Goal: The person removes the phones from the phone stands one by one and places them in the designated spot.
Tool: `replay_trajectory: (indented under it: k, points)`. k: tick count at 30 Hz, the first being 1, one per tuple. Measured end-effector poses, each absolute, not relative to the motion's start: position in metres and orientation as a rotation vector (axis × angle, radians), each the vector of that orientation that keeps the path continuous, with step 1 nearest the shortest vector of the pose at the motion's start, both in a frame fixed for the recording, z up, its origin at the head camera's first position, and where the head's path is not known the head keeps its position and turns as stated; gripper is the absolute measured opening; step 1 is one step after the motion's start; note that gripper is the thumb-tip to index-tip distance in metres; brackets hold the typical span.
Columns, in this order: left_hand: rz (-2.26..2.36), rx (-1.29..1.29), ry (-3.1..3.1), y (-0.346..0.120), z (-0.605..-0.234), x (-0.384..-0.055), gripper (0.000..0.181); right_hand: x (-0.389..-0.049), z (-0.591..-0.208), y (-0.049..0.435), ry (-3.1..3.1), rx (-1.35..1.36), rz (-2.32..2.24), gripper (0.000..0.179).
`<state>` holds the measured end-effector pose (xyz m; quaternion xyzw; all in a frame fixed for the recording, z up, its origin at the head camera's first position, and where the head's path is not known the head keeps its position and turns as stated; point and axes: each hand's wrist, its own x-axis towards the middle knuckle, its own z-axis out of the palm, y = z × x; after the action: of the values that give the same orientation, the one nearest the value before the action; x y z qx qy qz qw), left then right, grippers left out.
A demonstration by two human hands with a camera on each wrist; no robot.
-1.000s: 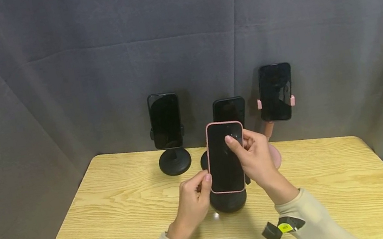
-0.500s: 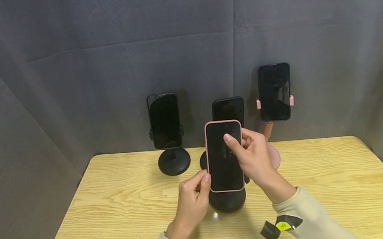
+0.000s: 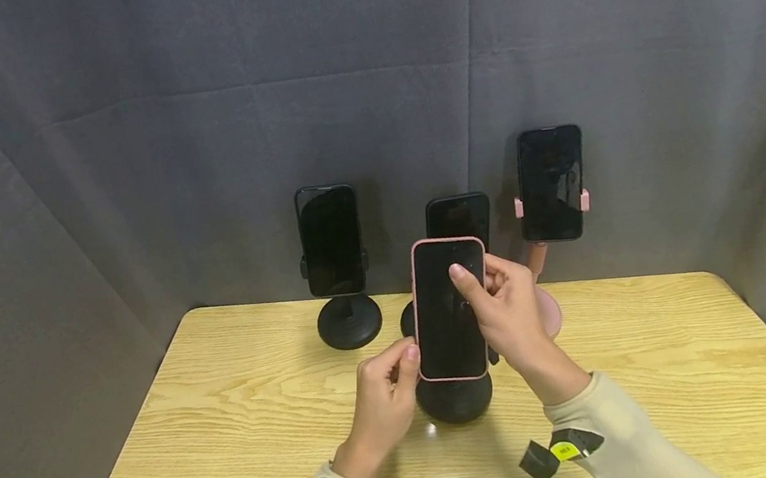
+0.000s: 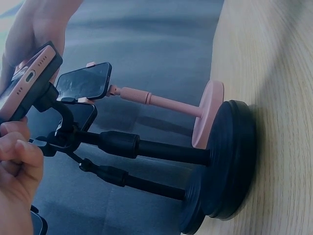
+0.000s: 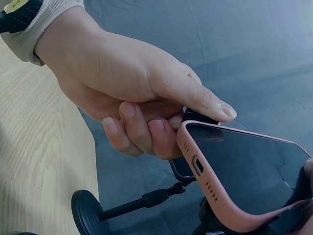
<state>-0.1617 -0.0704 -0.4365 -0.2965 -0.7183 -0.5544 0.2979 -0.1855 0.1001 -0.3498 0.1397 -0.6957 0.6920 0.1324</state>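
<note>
A smartphone in a pink case [image 3: 443, 322] is upright on a black phone stand, whose round base [image 3: 458, 402] shows below it. My right hand [image 3: 518, 318] grips the phone's right edge. Its thumb lies over the screen and a black clamp pad [image 5: 199, 116], with the other fingers curled behind. At the lower left edge, my left hand [image 3: 383, 400] pinches a black clamp arm [image 5: 299, 190] between thumb and forefinger. In the left wrist view, the stand's black pole [image 4: 171, 152] runs from the base to behind the phone. The left fingertips partly hide the clamp.
Behind stand a black-framed phone [image 3: 331, 239] on a black stand, another dark phone [image 3: 457, 214] partly hidden, and a third phone [image 3: 552, 185] in a pink stand [image 3: 552, 312]. All are on the wooden table [image 3: 233, 433]. A grey curtain [image 3: 247, 152] hangs behind.
The pink-cased phone's top edge and my right thumb have risen very slightly. Both hands keep their hold, and the other stands have not moved.
</note>
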Motion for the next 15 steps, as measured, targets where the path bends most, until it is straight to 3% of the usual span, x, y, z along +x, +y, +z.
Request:
replay_trajectory:
  k: [15]
  points:
    - [-1.476,-0.776,-1.928,-0.069,-0.4349,-0.1598,0.029,-0.1853,-0.3466,0.0995,-1.972,0.398,2.037,0.015]
